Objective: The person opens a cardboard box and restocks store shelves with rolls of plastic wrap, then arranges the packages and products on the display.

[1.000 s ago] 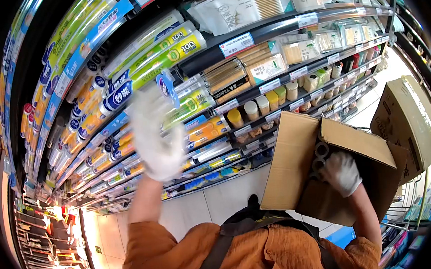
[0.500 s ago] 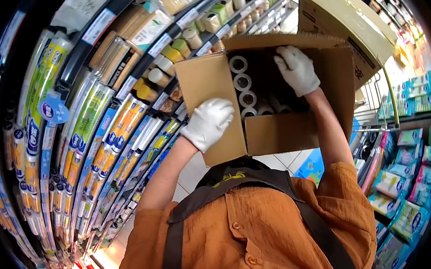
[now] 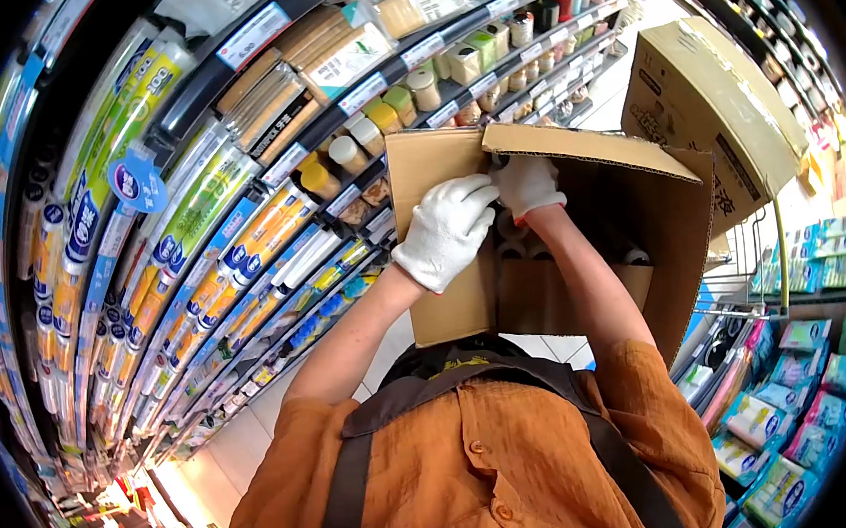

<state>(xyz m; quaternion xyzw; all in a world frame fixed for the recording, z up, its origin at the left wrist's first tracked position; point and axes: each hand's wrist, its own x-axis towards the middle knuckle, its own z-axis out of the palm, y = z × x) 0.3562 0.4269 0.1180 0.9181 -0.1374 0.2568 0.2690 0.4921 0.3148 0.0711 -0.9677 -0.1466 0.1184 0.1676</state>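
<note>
An open cardboard box (image 3: pixel 680 275) tilts in front of my body, with its left flap (image 3: pixel 446 313) folded outward and its back flap (image 3: pixel 586 147) leaning over the opening. White-gloved, my left hand (image 3: pixel 447 231) rests on the left flap, its bent fingers together at the box's left edge. My right hand (image 3: pixel 527 186), also gloved, reaches into the back left corner under the back flap. Its fingers are mostly hidden, so what it holds cannot be seen. Just below it, pale rolls (image 3: pixel 512 250) stand end-up in the box, their ends partly covered by my forearm.
Shelves with boxed wrap rolls (image 3: pixel 269 231), toothpick jars (image 3: pixel 347 154) and price tags curve along the left. Another cardboard box (image 3: pixel 716 111) sits on a wire cart (image 3: pixel 742 266) at the right. Packaged goods (image 3: pixel 767 416) fill a low display at lower right.
My right hand has moved left across the box into its back left corner. My left hand has shifted right and up slightly. The back flap now leans over the opening, hiding several rolls.
</note>
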